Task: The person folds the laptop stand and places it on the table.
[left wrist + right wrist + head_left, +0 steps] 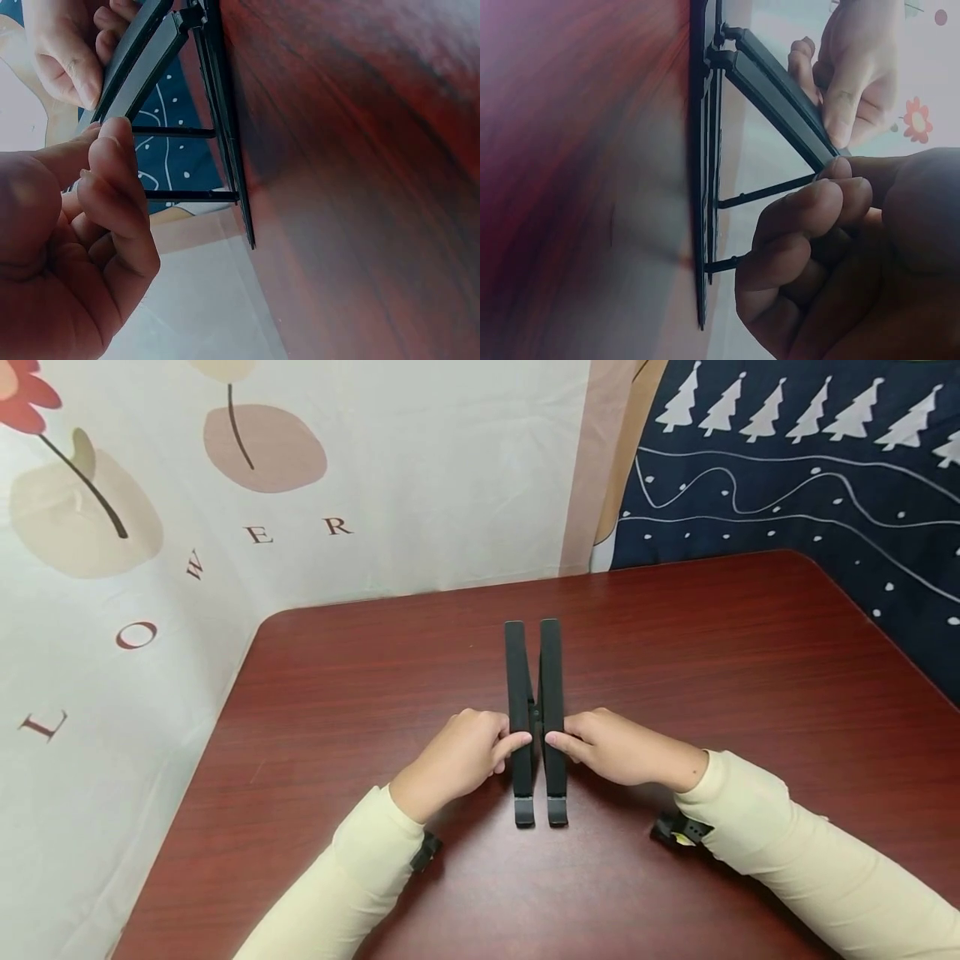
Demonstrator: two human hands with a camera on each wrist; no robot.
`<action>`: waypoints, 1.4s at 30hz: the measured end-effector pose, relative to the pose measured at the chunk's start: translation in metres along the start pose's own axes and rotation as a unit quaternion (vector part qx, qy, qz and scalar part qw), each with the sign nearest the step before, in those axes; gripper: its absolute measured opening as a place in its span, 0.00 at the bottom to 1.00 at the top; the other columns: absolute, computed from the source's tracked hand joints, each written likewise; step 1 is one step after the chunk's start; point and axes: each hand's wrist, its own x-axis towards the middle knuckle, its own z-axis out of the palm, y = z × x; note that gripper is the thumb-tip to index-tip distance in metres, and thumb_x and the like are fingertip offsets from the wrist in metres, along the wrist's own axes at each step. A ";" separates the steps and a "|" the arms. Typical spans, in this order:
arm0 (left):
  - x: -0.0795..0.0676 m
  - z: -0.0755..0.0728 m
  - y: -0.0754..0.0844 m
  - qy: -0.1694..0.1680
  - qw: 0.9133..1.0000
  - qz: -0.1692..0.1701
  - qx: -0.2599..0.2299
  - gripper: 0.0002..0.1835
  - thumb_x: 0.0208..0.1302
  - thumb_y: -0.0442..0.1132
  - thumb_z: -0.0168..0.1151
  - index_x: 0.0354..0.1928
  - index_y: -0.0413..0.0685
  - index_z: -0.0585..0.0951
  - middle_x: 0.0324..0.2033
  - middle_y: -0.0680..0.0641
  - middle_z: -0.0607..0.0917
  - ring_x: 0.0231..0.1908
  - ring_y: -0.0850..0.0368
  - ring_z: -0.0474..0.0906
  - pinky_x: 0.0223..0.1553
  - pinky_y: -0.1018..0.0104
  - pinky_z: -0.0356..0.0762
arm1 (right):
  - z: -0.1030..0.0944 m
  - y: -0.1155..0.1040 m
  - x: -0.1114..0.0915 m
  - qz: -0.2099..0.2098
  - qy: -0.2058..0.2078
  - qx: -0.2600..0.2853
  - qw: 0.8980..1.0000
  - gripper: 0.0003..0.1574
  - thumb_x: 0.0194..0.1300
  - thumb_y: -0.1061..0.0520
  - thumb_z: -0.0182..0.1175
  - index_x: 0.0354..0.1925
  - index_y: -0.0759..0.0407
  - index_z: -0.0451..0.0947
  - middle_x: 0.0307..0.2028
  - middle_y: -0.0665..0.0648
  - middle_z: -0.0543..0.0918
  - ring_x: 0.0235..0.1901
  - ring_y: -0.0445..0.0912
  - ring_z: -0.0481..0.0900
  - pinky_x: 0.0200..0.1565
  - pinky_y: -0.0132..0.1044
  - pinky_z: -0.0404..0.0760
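Note:
A black folding laptop stand [552,689] stands on the table, its two long bars close together and nearly parallel. My left hand [461,756] pinches the left bar between thumb and fingers, the thumb lying over its top. On the other side, my right hand [626,747] grips the right bar in the same way. Small hooked lips [557,811] mark the near ends of the bars. In the left wrist view, the sloping upper bars [150,64] rise from the base rails [221,112], with thin struts [176,133] between them. The right wrist view shows similar struts [769,190].
The reddish-brown wooden table [360,668] has rounded far corners. Behind it and on the left hangs a white cloth [450,468] with flower prints and letters. A navy cloth [757,502] with white trees covers the right side. Dark wrist devices [678,831] sit under both sleeves.

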 end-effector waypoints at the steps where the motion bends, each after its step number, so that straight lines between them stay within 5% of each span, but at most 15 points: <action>1: 0.000 0.000 0.000 0.002 1.000 0.001 0.001 0.21 0.73 0.51 0.57 0.21 0.51 0.77 0.11 0.57 0.76 0.15 0.65 0.72 0.24 0.70 0.71 | 0.000 0.000 0.000 0.001 0.000 0.002 1.000 0.25 0.78 0.49 0.50 0.22 0.55 0.72 0.17 0.44 0.67 0.18 0.36 0.63 0.25 0.31 0.65; 13: -0.001 0.001 0.002 0.006 1.000 -0.003 0.007 0.21 0.73 0.50 0.58 0.20 0.52 0.76 0.11 0.58 0.76 0.15 0.64 0.72 0.23 0.70 0.70 | 0.002 -0.005 0.004 0.010 -0.008 0.029 1.000 0.26 0.78 0.51 0.51 0.19 0.53 0.68 0.16 0.44 0.64 0.17 0.36 0.59 0.24 0.30 0.61; 31: -0.003 0.001 0.005 -0.013 1.000 0.002 -0.004 0.18 0.73 0.47 0.59 0.22 0.51 0.75 0.14 0.58 0.77 0.16 0.63 0.71 0.23 0.70 0.69 | 0.005 -0.006 0.005 0.021 -0.024 0.064 0.997 0.25 0.78 0.50 0.51 0.22 0.56 0.71 0.15 0.45 0.67 0.15 0.38 0.66 0.21 0.31 0.67; 42: -0.007 0.002 0.005 -0.009 1.000 0.017 -0.010 0.14 0.62 0.51 0.70 0.24 0.54 0.79 0.14 0.62 0.78 0.16 0.67 0.69 0.21 0.72 0.68 | 0.008 -0.008 0.005 0.015 -0.030 0.083 0.996 0.27 0.77 0.49 0.53 0.20 0.58 0.75 0.10 0.43 0.66 0.11 0.36 0.64 0.18 0.30 0.64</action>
